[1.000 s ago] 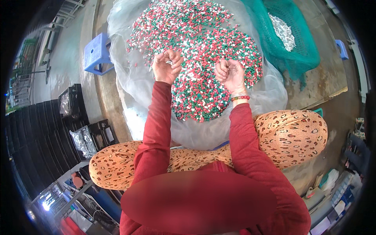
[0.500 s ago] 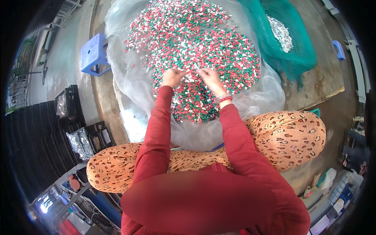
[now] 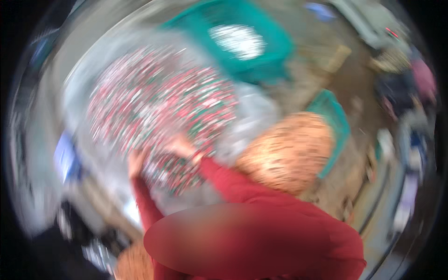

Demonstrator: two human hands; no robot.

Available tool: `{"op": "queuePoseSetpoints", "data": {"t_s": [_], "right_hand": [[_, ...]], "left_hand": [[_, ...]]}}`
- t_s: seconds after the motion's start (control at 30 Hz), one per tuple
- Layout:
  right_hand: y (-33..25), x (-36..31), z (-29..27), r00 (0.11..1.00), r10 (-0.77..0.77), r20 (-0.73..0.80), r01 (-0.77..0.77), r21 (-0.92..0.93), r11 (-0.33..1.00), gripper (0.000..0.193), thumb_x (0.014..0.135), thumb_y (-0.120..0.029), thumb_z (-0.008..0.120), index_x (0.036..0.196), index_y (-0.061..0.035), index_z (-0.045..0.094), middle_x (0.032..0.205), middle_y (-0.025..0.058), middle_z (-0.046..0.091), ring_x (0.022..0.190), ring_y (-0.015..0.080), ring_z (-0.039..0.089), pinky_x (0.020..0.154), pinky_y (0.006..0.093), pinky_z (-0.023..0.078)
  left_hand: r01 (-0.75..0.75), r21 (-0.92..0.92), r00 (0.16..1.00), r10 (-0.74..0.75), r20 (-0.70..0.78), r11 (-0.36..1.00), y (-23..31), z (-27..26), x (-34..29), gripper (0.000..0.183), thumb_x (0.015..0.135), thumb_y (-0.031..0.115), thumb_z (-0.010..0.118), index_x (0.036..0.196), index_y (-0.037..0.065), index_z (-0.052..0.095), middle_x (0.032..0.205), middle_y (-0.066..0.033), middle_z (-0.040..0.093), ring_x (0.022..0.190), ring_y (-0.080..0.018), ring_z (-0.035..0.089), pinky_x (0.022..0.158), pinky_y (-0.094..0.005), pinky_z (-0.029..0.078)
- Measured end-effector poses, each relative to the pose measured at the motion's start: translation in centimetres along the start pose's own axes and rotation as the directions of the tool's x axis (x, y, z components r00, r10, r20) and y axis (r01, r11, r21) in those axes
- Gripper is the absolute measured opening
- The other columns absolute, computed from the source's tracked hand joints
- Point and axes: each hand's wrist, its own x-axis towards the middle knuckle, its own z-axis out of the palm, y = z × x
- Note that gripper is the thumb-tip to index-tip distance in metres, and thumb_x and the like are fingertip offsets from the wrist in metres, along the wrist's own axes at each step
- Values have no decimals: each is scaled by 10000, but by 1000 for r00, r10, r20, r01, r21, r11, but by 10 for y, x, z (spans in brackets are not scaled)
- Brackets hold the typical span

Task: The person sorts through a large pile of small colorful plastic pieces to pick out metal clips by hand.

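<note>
The whole view is smeared by motion. A wide heap of small red, green and white pieces [image 3: 158, 102] lies spread on a whitish translucent sheet [image 3: 74, 88]. My left hand [image 3: 136, 162] is at the near left part of the heap, its fingers blurred. Just right of it, my right hand [image 3: 181, 145] is over the pieces, also too smeared to show its fingers. Whether either hand holds a piece cannot be made out.
Beyond the sheet to the right is a green mesh-lined basket [image 3: 275, 56] with whitish, silvery pieces [image 3: 238, 41] inside. A blue stool [image 3: 68, 156] stands at the left. A teal container [image 3: 339, 126] sits behind my right knee [image 3: 289, 154]. Assorted items line the right side.
The view has swung to the right, so the heap, sheet and basket now sit farther left in it. The teal container has come into fuller view. Both hands stay over the heap.
</note>
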Motion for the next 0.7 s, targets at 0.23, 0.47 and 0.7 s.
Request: {"op": "queuePoseSetpoints", "data": {"t_s": [0.23,0.47,0.7], "right_hand": [[-109,7,-17,964,251,-89,-263,-186,947,182,645,-230,592,692,-56,608,622,153,578,602,320,576,566,422,442],[-132,20,-53,858,126,498,-483,865,-133,156,758,-187,451,623,-134,394,517,-52,336,438,56,310,377,215,214],[-121,16,-53,881,89,465,-437,871,-224,136,729,-220,433,716,-104,502,590,13,464,506,143,436,459,269,349]], "left_hand": [[1,332,924,126,-360,943,-36,18,-28,212,671,178,672,783,-1,656,738,-195,623,696,-309,614,655,-387,469],[-185,-134,942,136,-307,974,-87,0,-3,236,789,211,543,726,-6,610,567,-56,532,472,-190,503,448,-311,405],[-25,-999,964,263,-36,-46,-15,-36,-33,200,862,260,447,803,72,483,688,-2,422,501,-59,345,350,-173,267]]}}
